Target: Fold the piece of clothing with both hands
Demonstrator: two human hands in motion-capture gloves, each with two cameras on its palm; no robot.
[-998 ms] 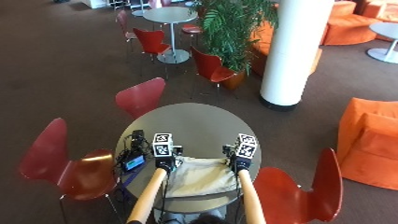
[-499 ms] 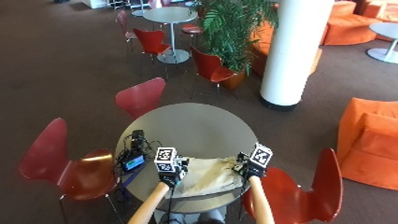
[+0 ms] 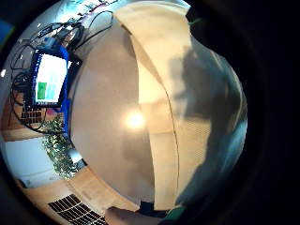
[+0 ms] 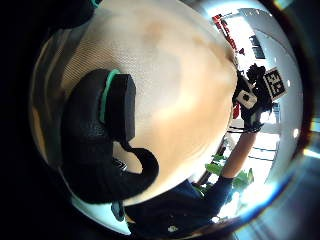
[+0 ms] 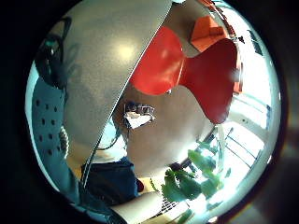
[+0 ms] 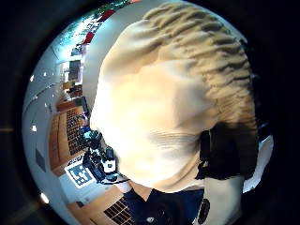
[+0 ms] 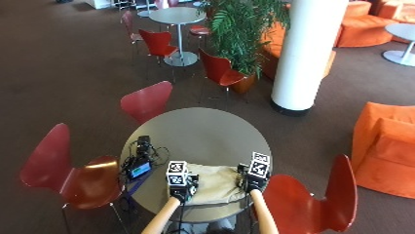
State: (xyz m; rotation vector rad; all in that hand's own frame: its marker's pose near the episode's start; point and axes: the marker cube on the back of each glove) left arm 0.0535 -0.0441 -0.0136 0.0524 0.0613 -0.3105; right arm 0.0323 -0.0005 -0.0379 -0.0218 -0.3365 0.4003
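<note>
Left hand (image 7: 183, 187) and right hand (image 7: 249, 183) sit at opposite side edges of the cream garment (image 7: 217, 183), which lies bunched on the near part of the round grey surface (image 7: 195, 131), close to the person. In the left thumb-side palm view a gloved thumb and finger (image 4: 117, 107) curl onto the knit cloth, so the left hand grips the garment's edge; in the right thumb-side palm view a dark finger (image 6: 229, 150) closes over the ribbed hem, so the right hand pinches its side likewise. The cloth between the two hands is slack and rumpled, not flat, which suggests a fold under way with the edges gathered rather than aligned. To do this step well, both hands would best travel together at matching height, keeping the held edge taut between them, so that the folded layer lands square on the layer below. Each pinch should take the full thickness of the edge, lest a lower layer drag behind. A small device with a lit screen (image 7: 139, 170) and a tangle of cables (image 7: 144, 148) rest on the surface beside the left hand; the cloth should be laid clear of them. Red chairs (image 7: 65, 170) stand round the surface.
</note>
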